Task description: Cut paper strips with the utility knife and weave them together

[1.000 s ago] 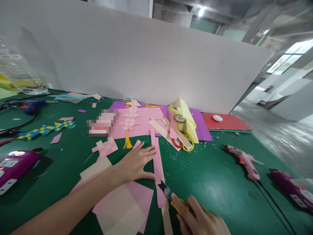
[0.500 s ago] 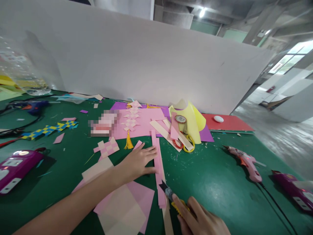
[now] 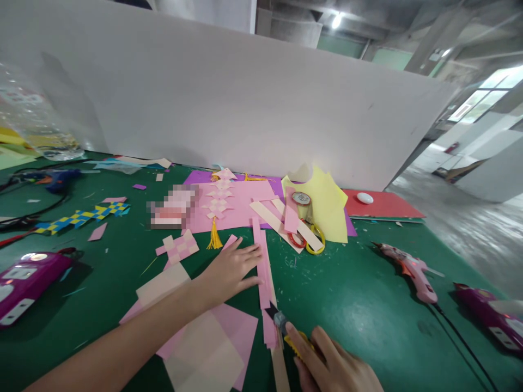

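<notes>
My left hand [image 3: 232, 269] lies flat with fingers spread, its fingertips on several narrow pink paper strips [image 3: 263, 267]. In my right hand [image 3: 333, 359] is a yellow utility knife [image 3: 279, 318], its dark blade touching the lower part of the strips. A cream strip [image 3: 279, 367] runs out from beneath the pink ones toward me. Under my left forearm are pink and cream paper sheets [image 3: 208, 348]. Just beyond my left hand sits a woven pink-and-cream paper piece [image 3: 178, 246]. Farther back, a woven paper fish-like chain [image 3: 220, 196] ends in a yellow tassel [image 3: 214, 234].
Scissors [image 3: 315, 239] lie among paper strips and yellow paper [image 3: 327, 207]. On the right are a pink glue gun [image 3: 412, 272] and a purple power strip [image 3: 490, 313]. Another purple device [image 3: 32, 280], a blue-yellow woven strip [image 3: 81, 218] and a bottle [image 3: 36, 120] stand left. A white partition [image 3: 229, 92] closes the back.
The knife blade has shifted very slightly toward me along the pink strips. The yellow paper's curled right side has flattened out. My left hand stays in place.
</notes>
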Available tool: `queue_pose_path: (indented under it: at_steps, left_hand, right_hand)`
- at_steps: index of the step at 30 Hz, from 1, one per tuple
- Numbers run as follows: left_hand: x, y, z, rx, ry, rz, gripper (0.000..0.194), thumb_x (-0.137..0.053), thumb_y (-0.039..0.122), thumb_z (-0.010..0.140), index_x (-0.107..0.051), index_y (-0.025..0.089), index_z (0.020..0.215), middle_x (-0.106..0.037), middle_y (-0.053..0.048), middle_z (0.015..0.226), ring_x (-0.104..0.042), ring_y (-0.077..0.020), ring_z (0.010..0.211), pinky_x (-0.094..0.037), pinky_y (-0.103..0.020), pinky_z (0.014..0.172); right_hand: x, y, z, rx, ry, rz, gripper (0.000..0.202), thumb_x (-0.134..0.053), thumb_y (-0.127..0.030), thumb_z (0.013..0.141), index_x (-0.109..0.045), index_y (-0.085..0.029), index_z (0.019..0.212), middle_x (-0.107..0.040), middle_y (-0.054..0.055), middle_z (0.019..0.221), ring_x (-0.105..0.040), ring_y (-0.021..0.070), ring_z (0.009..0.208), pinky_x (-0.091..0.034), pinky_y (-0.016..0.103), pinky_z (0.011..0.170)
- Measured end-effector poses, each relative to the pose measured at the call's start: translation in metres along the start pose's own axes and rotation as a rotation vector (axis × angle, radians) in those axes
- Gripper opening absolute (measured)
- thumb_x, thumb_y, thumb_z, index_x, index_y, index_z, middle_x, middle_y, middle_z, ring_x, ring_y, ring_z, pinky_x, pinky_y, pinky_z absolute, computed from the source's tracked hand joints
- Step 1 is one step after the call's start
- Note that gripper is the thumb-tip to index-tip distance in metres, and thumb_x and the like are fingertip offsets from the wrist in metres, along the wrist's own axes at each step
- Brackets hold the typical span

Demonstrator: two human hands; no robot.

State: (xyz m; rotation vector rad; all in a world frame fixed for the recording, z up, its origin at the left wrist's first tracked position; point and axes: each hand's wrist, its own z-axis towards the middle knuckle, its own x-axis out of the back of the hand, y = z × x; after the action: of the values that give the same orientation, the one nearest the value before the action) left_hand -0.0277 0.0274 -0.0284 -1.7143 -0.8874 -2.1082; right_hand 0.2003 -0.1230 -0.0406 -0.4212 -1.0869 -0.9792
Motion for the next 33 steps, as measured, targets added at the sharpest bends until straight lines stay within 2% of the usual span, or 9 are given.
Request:
queue_pose_path:
  at_steps: [9, 15, 21, 28, 33]
  left_hand:
    - [0.0002, 0.0011, -0.0002, -0.015, 0.03, 0.001, 0.05, -0.035, 0.051, 0.092, -0.049, 0.019, 0.128, -0.047, -0.009, 0.136, -0.041, -0.0218, 0.128, -0.016, -0.043, 0.111]
    - [0.0028, 0.0027, 0.0003, 0.004, -0.005, 0.0, 0.051, -0.035, 0.051, 0.092, -0.047, 0.018, 0.129, -0.046, -0.008, 0.137, -0.039, -0.0215, 0.129, -0.015, -0.044, 0.111]
    - [0.0016, 0.0017, 0.0, 0.003, -0.014, 0.018, 0.052, -0.034, 0.051, 0.092, -0.046, 0.018, 0.131, -0.044, -0.008, 0.138, -0.038, -0.0208, 0.13, -0.014, -0.042, 0.111]
    - [-0.0005, 0.0002, -0.0007, -0.003, 0.006, 0.003, 0.052, -0.035, 0.051, 0.092, -0.046, 0.019, 0.131, -0.045, -0.007, 0.138, -0.037, -0.021, 0.13, -0.013, -0.042, 0.111]
    - [0.0005, 0.0012, 0.0, -0.002, -0.008, 0.003, 0.053, -0.035, 0.052, 0.092, -0.046, 0.018, 0.13, -0.044, -0.009, 0.138, -0.039, -0.0223, 0.129, -0.015, -0.045, 0.111]
  right_hand:
    - [-0.0017, -0.0006, -0.001, 0.0, -0.007, -0.003, 0.036, -0.033, -0.018, 0.089, -0.062, -0.018, 0.111, -0.059, 0.001, 0.07, -0.055, 0.0077, 0.04, -0.037, 0.018, 0.031]
    - [-0.0004, 0.0017, -0.0029, 0.006, -0.014, -0.006, 0.036, -0.034, -0.017, 0.088, -0.062, -0.018, 0.111, -0.059, 0.001, 0.07, -0.051, 0.0059, 0.035, -0.036, 0.017, 0.03]
    - [-0.0021, 0.0008, -0.0015, -0.007, -0.055, 0.013, 0.037, -0.035, -0.017, 0.087, -0.059, -0.018, 0.115, -0.059, 0.002, 0.072, -0.058, 0.0085, 0.044, -0.04, 0.018, 0.034]
    - [-0.0013, 0.0043, -0.0051, -0.012, -0.045, 0.016, 0.036, -0.035, -0.018, 0.088, -0.059, -0.018, 0.115, -0.059, 0.001, 0.071, -0.054, 0.0063, 0.039, -0.036, 0.016, 0.032]
    - [-0.0039, 0.0035, -0.0014, -0.025, -0.077, 0.029, 0.037, -0.036, -0.018, 0.088, -0.057, -0.017, 0.118, -0.059, 0.002, 0.073, -0.058, 0.0083, 0.045, -0.04, 0.017, 0.035]
